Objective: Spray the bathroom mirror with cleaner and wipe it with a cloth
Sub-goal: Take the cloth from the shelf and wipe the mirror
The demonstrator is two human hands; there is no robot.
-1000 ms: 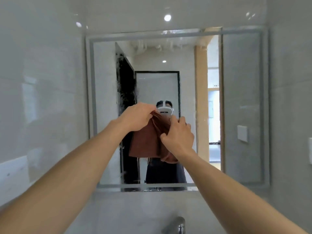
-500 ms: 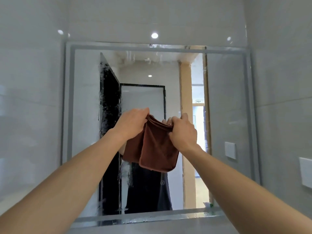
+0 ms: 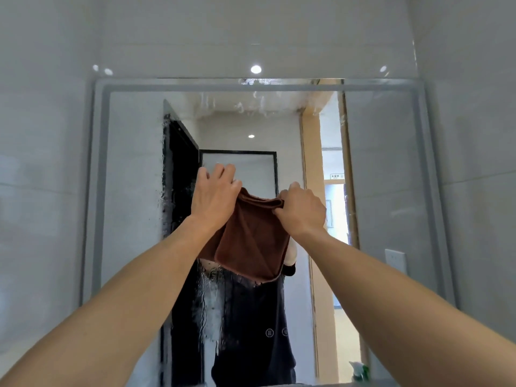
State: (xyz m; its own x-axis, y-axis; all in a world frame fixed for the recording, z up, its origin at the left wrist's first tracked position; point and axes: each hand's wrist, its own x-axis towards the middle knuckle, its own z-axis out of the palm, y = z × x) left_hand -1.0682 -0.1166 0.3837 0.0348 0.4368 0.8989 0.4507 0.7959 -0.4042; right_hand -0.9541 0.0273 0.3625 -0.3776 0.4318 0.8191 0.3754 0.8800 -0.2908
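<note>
Head view, both hands, left hand (image 3: 213,198), right hand (image 3: 303,209), pinching brown cloth (image 3: 251,241), hiding mirror (image 3: 391,169) centre.

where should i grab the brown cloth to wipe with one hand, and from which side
Judging by its pose, take the brown cloth at its bunched top edge, coming from above. It hangs folded in front of the mirror, its top edge held between the left hand and the right hand, the lower part dangling loose. Gathering that edge into one palm should give a pad.
</note>
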